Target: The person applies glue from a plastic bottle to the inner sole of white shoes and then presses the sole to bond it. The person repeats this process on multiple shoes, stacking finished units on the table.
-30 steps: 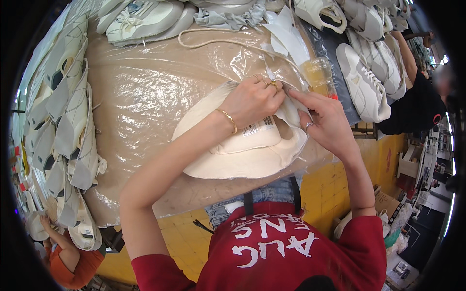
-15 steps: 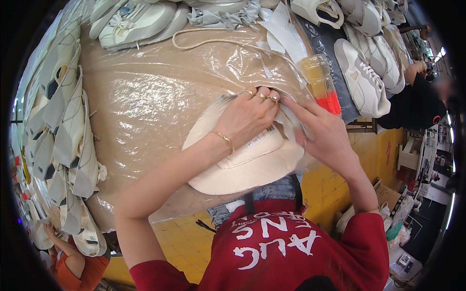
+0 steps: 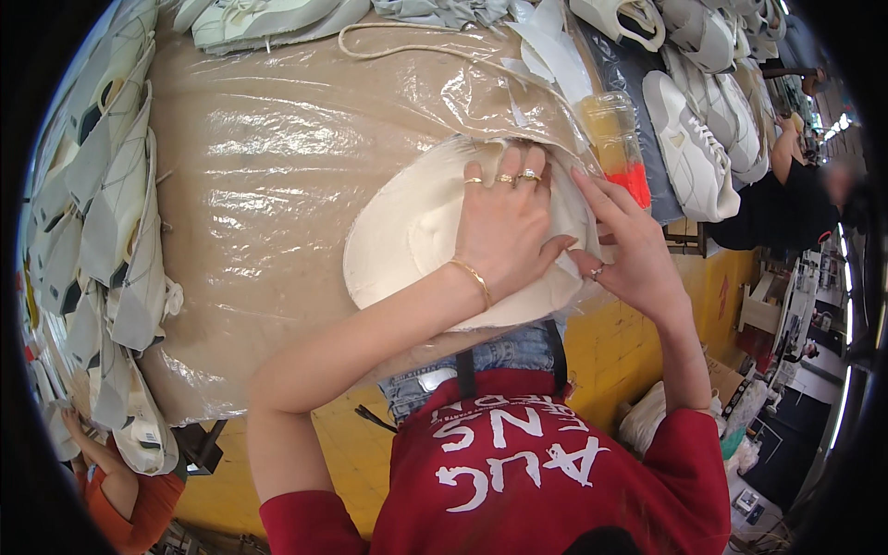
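A cream shoe upper [image 3: 393, 236], spread into a rounded shape with a raised fold around its middle, lies on the plastic-covered table in front of me. Across its right half rests my left hand [image 3: 507, 217], palm down, the fingers stretched toward the far edge and the thumb out to the right. My right hand [image 3: 638, 254] is at the upper's right edge, touching it with fingers extended and thumb apart from them. The part of the upper under my left palm is hidden.
Overlapping pale shoe uppers [image 3: 116, 217] line the table's left side. White-and-grey sneakers [image 3: 689, 139] lie at the right. A clear yellow-and-red container [image 3: 610, 139], a beige cord [image 3: 407, 51] and white scraps [image 3: 560, 55] sit beyond my hands. Other people work at both sides.
My left fingers have gone from curled at the far edge to laid out over the upper. The upper has turned and flattened, covering its label. My right hand has shifted slightly away from the left.
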The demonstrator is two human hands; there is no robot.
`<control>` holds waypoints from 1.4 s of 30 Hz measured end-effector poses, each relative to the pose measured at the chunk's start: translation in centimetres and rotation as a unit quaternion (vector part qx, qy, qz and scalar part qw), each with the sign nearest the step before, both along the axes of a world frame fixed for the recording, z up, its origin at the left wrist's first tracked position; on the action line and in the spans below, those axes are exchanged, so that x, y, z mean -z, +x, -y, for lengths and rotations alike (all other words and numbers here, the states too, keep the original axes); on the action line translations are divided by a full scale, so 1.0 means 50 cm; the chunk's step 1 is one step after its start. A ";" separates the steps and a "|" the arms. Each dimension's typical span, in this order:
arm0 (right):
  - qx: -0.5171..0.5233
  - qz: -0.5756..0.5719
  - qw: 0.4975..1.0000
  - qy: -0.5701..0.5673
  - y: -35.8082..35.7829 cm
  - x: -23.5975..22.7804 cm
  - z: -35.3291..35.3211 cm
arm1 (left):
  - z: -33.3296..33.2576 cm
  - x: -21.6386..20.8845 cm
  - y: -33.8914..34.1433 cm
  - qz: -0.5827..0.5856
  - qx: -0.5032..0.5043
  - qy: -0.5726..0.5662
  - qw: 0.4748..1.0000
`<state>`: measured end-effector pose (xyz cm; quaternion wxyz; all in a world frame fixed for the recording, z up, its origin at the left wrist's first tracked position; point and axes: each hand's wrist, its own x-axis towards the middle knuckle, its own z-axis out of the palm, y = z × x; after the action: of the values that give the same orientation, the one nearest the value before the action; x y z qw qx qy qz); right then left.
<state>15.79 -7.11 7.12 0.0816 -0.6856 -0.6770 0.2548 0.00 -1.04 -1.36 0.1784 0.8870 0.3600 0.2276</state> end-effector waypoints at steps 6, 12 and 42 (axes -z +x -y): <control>-0.028 -0.083 0.996 -0.013 0.031 -0.018 -0.008 | 0.009 0.025 0.004 0.008 -0.005 -0.023 1.000; 0.110 0.235 0.964 0.049 0.085 0.014 -0.043 | 0.009 0.031 -0.004 0.005 0.005 -0.005 1.000; 0.034 -0.403 0.890 0.209 0.151 -0.176 -0.055 | 0.015 0.034 -0.010 0.000 0.025 -0.028 0.999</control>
<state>23.32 -4.37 15.90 0.4973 -0.5135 -0.5998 0.3594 -0.52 -1.80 -3.07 0.2088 0.8902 0.3444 0.2126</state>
